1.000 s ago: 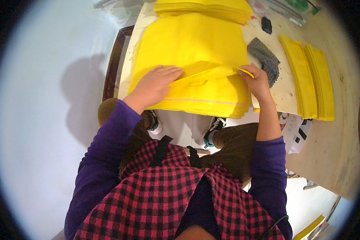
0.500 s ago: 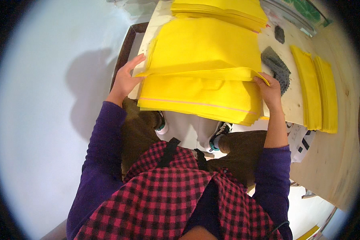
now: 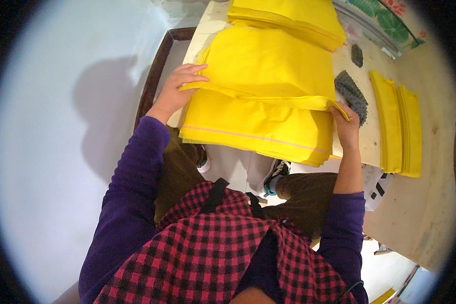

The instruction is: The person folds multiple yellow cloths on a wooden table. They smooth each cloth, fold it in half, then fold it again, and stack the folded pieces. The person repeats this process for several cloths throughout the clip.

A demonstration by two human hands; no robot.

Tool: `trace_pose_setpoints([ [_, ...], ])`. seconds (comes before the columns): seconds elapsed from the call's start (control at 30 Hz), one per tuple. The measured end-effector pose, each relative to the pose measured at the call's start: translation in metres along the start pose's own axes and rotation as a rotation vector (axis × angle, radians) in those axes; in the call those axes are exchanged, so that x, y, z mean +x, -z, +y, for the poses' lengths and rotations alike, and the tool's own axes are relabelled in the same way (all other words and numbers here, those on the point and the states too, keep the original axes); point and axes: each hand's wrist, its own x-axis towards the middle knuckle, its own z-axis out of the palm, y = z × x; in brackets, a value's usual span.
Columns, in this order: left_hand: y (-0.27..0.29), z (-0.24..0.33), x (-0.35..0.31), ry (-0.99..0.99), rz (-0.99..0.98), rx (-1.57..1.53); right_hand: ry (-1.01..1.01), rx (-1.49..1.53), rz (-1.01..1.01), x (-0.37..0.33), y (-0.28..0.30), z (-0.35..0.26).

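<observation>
A stack of yellow fabric sheets (image 3: 268, 58) lies in front of me, its near edge crossed by a thin pink line. The near part of the top sheet is folded back into a raised band (image 3: 278, 103) running across the stack. At the band's left end my left hand (image 3: 180, 86) rests with fingers stretched out over the yellow fabric. My right hand (image 3: 345, 124) pinches the band's right end between thumb and fingers, where the edge curls up.
Another yellow stack (image 3: 289, 17) lies at the far end of the wooden table (image 3: 372, 101). Right of my hand are a dark grey cloth (image 3: 352, 96) and a small dark object (image 3: 357, 55). Folded yellow bundles (image 3: 397, 126) stand along the right side. A pale wall (image 3: 50, 152) bounds the left.
My left hand has moved inward, its fingers now over the fabric's left edge. The folded band sits lower at its right end, still held by my right hand. The view has shifted slightly.
</observation>
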Motion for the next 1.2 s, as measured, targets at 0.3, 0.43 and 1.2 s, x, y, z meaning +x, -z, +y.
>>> trace_pose_setpoints([
  [0.3,0.002,0.016,0.000,-0.026,0.218,-0.218,0.297,-0.056,-0.015,0.003,0.010,-0.006],
  [0.43,0.004,0.015,-0.010,0.004,0.137,-0.297,0.281,-0.073,-0.094,-0.003,0.017,-0.009],
  [1.2,-0.014,0.012,0.007,0.609,0.081,-0.687,-0.130,0.133,0.044,0.013,-0.012,0.007],
])
